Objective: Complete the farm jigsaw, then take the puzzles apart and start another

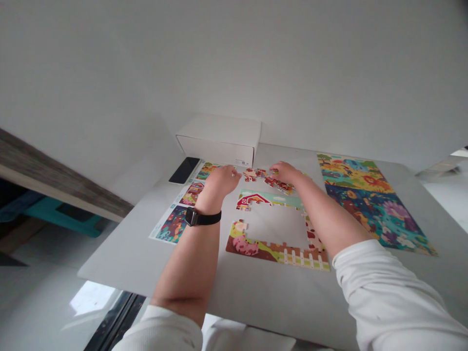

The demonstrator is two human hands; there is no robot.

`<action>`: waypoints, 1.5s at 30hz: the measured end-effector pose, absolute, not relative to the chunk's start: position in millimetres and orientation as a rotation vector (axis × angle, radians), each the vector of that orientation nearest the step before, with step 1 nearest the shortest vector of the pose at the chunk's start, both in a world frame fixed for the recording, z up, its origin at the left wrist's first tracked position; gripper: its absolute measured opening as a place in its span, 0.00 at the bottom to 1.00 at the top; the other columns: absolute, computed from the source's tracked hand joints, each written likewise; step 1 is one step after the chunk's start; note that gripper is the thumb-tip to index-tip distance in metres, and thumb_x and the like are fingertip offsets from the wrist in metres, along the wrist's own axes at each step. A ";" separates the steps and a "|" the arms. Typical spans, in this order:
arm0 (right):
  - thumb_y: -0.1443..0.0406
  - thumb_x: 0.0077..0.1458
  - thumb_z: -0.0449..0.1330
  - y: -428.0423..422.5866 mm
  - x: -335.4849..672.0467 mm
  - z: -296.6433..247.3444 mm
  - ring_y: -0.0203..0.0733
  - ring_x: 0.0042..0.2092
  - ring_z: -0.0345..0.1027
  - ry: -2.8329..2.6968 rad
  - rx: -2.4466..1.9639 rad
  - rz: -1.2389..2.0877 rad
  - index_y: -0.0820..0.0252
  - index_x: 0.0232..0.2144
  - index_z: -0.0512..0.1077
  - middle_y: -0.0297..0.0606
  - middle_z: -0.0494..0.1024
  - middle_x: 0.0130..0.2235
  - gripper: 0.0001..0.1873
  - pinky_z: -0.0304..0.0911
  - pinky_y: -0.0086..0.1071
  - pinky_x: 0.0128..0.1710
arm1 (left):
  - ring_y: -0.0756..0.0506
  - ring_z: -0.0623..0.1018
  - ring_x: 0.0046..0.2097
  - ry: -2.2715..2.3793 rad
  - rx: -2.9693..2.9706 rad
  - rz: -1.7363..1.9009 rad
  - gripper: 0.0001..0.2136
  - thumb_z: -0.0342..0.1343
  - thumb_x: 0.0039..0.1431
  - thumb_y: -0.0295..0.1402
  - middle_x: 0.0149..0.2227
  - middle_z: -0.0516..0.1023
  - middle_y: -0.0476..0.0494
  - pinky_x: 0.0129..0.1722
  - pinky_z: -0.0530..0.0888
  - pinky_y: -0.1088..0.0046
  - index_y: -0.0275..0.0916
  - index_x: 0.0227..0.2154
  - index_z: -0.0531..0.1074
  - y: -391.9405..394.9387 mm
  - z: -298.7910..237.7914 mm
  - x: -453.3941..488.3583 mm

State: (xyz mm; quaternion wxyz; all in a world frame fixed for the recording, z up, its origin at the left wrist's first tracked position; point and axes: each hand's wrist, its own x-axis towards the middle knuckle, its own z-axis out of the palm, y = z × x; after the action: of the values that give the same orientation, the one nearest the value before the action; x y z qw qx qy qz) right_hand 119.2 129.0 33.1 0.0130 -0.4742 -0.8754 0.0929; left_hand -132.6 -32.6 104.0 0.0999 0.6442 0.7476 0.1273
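The left hand (221, 180) is curled, its fingertips (233, 170) pinched together beside the loose jigsaw pieces (268, 180); whether they grip a piece, I cannot tell. The right hand (285, 171) is half open, its fingers (273, 166) reaching down at that small heap. Below the 2 hands lies the partly built puzzle frame (274, 253), a farm scene with a red barn. Around it are a printed strip of pictures (175, 219) on the left and a large, colourful printed sheet (373, 204) on the right, with a black phone (185, 170) and a white cardboard box (219, 141) at the far edge. A black watch (193, 217) circles the left wrist, just behind the hand, and white sleeves (395, 287) cover the forearms higher up. The pale grey table (124, 258) meets a white wall (219, 63) — a dark wooden shelf (47, 180) cuts in at the left, with a teal object (62, 219) below it.
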 end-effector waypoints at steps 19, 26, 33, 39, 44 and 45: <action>0.53 0.64 0.65 110.3 81.3 38.3 0.59 0.58 0.75 -2.672 -1.603 0.226 0.55 0.56 0.81 0.53 0.80 0.59 0.22 0.66 0.44 0.60 | 0.36 0.83 0.51 2.201 1.913 0.387 0.15 0.53 0.69 0.39 0.50 0.86 0.33 0.50 0.75 0.64 0.40 0.46 0.83 -34.9 107.9 -132.0; 0.61 0.62 0.65 92.6 77.2 50.2 0.53 0.53 0.78 -2.471 -1.615 0.290 0.55 0.53 0.79 0.45 0.85 0.52 0.17 0.67 0.40 0.55 | 0.36 0.83 0.51 2.215 1.921 0.447 0.15 0.54 0.68 0.38 0.49 0.86 0.36 0.51 0.75 0.65 0.41 0.47 0.83 -38.0 110.4 -130.3; 0.69 0.64 0.59 62.9 102.1 58.8 0.43 0.47 0.79 -2.277 -1.355 0.494 0.54 0.47 0.81 0.38 0.87 0.47 0.14 0.69 0.34 0.50 | 0.40 0.82 0.45 2.085 1.975 0.575 0.13 0.54 0.68 0.40 0.44 0.86 0.38 0.46 0.73 0.67 0.40 0.43 0.82 -36.7 111.0 -121.0; 0.68 0.61 0.64 22.9 132.7 77.0 0.45 0.43 0.81 -2.137 -1.244 0.687 0.54 0.55 0.77 0.40 0.87 0.45 0.19 0.72 0.37 0.47 | 0.46 0.76 0.34 1.748 1.950 0.763 0.17 0.55 0.69 0.46 0.34 0.84 0.43 0.36 0.68 0.70 0.38 0.38 0.82 -40.0 121.5 -104.9; 0.64 0.62 0.65 -3.7 152.6 82.3 0.43 0.41 0.80 -2.035 -1.119 0.857 0.55 0.56 0.74 0.38 0.86 0.40 0.20 0.74 0.36 0.45 | 0.48 0.76 0.34 1.545 1.952 0.775 0.14 0.60 0.64 0.42 0.37 0.84 0.43 0.35 0.68 0.72 0.37 0.41 0.83 -46.3 126.1 -85.2; 0.64 0.62 0.65 -7.7 155.1 81.7 0.43 0.40 0.80 -2.011 -1.097 0.897 0.56 0.56 0.74 0.38 0.85 0.40 0.20 0.74 0.36 0.44 | 0.48 0.77 0.35 1.499 1.960 0.759 0.14 0.61 0.62 0.42 0.37 0.84 0.43 0.35 0.68 0.72 0.37 0.42 0.84 -46.9 125.2 -81.3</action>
State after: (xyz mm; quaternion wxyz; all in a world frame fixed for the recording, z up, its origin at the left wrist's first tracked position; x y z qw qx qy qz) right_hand 155.1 -7.7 81.7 0.3345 -0.4202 -0.7704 0.3436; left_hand -81.3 -46.9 125.2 0.2762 0.7297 0.5581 0.2825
